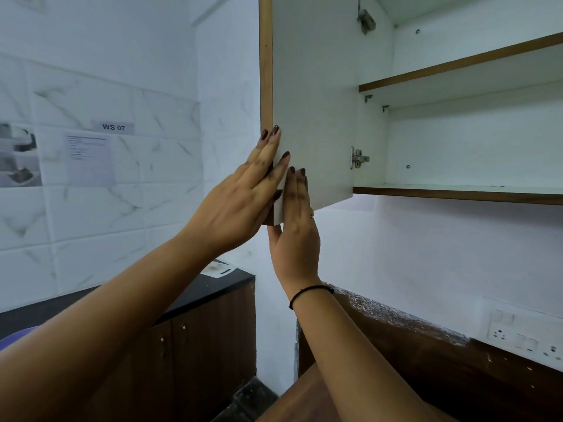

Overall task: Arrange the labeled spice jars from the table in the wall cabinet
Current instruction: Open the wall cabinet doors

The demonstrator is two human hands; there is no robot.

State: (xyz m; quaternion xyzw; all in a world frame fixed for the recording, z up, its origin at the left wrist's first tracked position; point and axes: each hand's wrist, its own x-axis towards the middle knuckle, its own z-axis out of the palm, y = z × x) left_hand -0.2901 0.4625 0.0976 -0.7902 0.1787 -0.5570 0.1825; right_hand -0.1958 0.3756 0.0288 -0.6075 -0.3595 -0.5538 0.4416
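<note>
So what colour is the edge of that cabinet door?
Brown, wood-toned; the cabinet door edge shows best in the head view.

cabinet (457, 141) front open
door (313, 117) swung out left; free reach above lower shelf (457, 192) and upper shelf (457, 66); hinge (359, 158) juts inside.

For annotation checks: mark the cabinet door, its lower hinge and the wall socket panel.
cabinet door (313, 102), head view, on its bare white inner face.
lower hinge (359, 158), head view, on the metal hinge body.
wall socket panel (524, 336), head view, on the middle of its white plate.
</note>
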